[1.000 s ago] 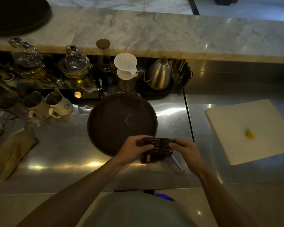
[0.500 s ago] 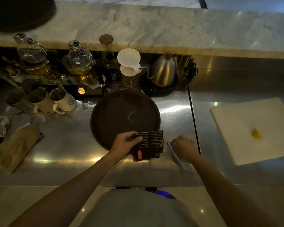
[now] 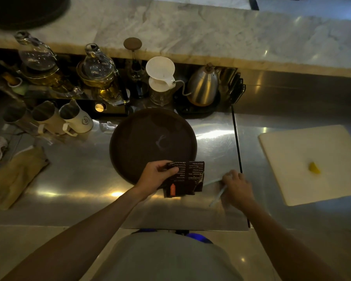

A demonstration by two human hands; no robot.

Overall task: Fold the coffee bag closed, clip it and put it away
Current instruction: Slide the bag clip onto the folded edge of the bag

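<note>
A dark coffee bag [image 3: 187, 179] with white print and an orange mark stands on the steel counter at the near edge of a round dark tray [image 3: 150, 142]. My left hand [image 3: 158, 175] grips its folded top from the left. Just to the right, my right hand [image 3: 236, 187] rests on a long pale bag clip [image 3: 216, 196] lying on the counter, fingers closed around it. The clip looks spread into two thin arms; one arm points toward the bag. Clip and bag are apart.
Behind the tray stand glass teapots [image 3: 97, 67], a white dripper [image 3: 160, 74], a steel kettle [image 3: 204, 88] and three jugs [image 3: 75, 120]. A white cutting board [image 3: 312, 163] with a yellow piece lies right. A brown cloth [image 3: 14, 175] lies left. A marble ledge runs along the back.
My right hand let go of the bag, moved right and down to the counter, and closed on the clip. My left hand keeps the bag's folded top.
</note>
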